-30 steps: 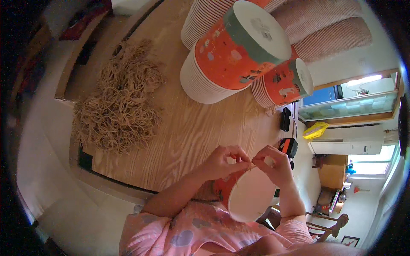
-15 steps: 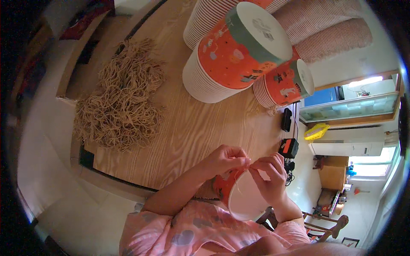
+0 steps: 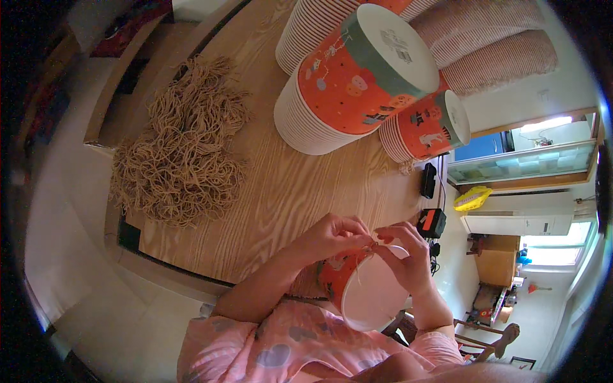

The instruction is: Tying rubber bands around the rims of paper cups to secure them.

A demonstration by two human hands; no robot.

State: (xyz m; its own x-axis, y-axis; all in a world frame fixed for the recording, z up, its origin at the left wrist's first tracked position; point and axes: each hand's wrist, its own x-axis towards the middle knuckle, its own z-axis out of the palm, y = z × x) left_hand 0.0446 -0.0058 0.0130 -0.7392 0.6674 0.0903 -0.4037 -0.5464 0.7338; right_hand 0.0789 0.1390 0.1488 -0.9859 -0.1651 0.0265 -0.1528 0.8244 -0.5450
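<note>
A red paper bucket (image 3: 377, 295) with a white inside and rim lies tilted against my body, its mouth facing up and to the right. At the upper part of its rim my left hand (image 3: 331, 239) and my right hand (image 3: 410, 256) meet, fingertips pinched together. Between them is a thin tan cord (image 3: 359, 273), with a loose end hanging across the bucket's mouth. Whether the cord passes through the rim is hidden by my fingers.
A heap of tan cords (image 3: 182, 150) covers the table's left part. Stacked, upturned red-and-green buckets (image 3: 357, 83) stand at the back, a smaller stack (image 3: 424, 127) beside them. Wrapped stacks (image 3: 498, 60) lie behind. A black box (image 3: 431, 223) sits at the right table edge.
My fingers have shifted slightly at the rim, with the right hand's fingers rising and curling more. The bucket has stayed nearly in place.
</note>
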